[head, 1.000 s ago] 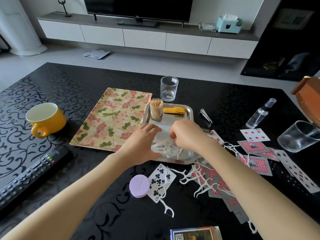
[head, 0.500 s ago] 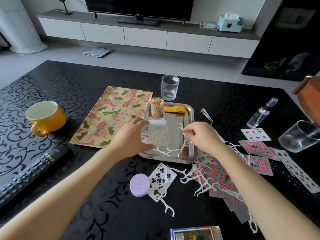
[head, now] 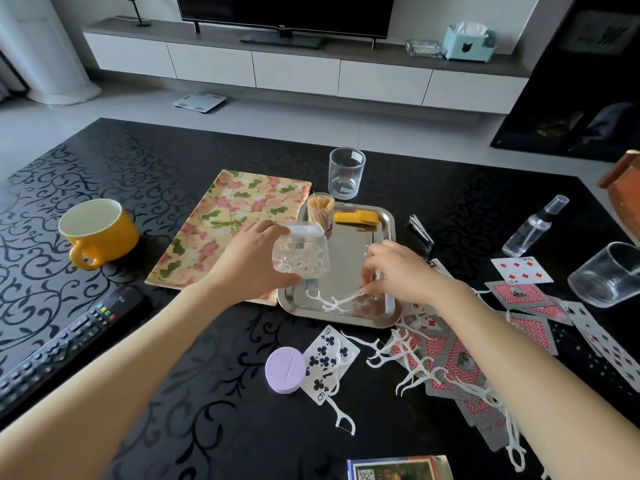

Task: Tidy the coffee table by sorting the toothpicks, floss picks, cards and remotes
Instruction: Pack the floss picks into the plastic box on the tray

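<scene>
The right hand (head: 401,271) had dropped to the square steel tray's (head: 349,244) lower edge, fingers pinching white floss picks (head: 332,302); the left hand (head: 249,265) gripped a clear plastic box (head: 301,258) just left

The black patterned table (head: 173,157) carried a yellow mug (head: 98,230) at the left and a remote (head: 62,341) at the front-left edge. A floral tray (head: 235,216) lay mid-table, a steel tray (head: 349,261) just beside it on the right, and 1 upright glass (head: 346,174) behind them. Further right sat a clipper (head: 420,230), a spray bottle (head: 533,230) and a tipped glass (head: 609,275). Cards (head: 457,362) and floss picks (head: 420,367) lay scattered at the front right, near a purple disc (head: 285,370) and a card box (head: 398,469).
</scene>
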The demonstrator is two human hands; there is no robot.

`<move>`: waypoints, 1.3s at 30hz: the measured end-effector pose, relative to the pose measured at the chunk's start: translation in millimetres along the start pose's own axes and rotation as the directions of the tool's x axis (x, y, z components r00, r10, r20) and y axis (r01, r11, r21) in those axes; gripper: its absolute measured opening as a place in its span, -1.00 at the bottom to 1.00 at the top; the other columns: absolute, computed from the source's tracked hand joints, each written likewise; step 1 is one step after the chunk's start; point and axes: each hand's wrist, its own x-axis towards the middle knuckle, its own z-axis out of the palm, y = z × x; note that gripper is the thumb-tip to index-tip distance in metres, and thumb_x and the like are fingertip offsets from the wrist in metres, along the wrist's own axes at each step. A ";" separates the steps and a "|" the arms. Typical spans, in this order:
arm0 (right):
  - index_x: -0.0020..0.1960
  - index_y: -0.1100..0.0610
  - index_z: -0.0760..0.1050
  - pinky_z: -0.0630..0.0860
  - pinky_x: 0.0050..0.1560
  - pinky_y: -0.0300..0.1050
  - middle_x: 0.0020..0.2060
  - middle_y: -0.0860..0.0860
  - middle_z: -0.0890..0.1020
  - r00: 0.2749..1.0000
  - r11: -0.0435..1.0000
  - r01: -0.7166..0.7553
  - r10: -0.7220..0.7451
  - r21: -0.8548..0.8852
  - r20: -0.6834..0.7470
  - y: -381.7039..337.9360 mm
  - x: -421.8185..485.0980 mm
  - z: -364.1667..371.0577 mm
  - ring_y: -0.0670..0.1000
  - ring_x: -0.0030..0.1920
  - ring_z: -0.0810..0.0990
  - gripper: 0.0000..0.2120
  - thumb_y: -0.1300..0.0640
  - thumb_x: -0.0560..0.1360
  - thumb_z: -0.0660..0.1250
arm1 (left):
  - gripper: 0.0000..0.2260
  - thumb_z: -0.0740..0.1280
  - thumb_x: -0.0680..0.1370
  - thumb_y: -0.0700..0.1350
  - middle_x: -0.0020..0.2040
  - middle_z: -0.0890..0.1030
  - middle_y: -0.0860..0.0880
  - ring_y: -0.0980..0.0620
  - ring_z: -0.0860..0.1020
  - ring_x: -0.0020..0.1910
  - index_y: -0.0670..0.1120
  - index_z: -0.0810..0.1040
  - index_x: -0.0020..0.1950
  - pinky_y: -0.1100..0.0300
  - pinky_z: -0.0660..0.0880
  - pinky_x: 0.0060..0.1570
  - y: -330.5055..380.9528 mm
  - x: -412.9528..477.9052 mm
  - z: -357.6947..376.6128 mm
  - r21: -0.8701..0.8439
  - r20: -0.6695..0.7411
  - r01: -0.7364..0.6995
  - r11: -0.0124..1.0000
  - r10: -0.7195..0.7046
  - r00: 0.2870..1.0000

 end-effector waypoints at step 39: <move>-0.03 0.20 0.52 0.35 -0.07 -0.13 -0.07 0.09 0.56 0.978 0.930 -0.008 -0.069 -0.368 -0.196 -20.9 -19.4 -11.7 0.03 -0.11 0.38 -0.83 0.24 0.56 0.15 | -0.27 0.44 0.38 0.17 0.40 0.35 0.03 0.06 0.33 0.34 -0.05 0.27 0.45 0.21 0.28 0.31 31.3 14.7 50.2 -0.055 0.177 -0.145 0.988 0.152 0.972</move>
